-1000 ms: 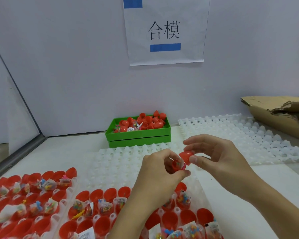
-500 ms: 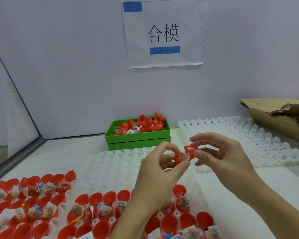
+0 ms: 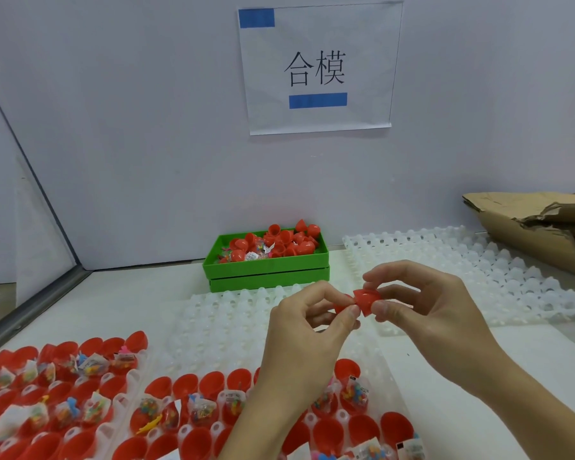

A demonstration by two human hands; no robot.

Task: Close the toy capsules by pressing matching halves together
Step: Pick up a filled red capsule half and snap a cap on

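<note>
Above the white tray (image 3: 213, 313), the left hand (image 3: 307, 333) pinches one red half (image 3: 341, 305) and the right hand (image 3: 422, 313) pinches the other half (image 3: 365, 298), rims touching. Skewed rims may jam or slip free. Open halves (image 3: 193, 386) wait at seven o'clock.

white paper sheet (image 3: 319, 66) on the wall reads "合模" in black; blue tape strips above and below.

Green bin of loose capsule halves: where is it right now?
In the head view the green bin sits centre, at the back of the table against the wall, below the paper sign and just behind the empty white tray.
</note>
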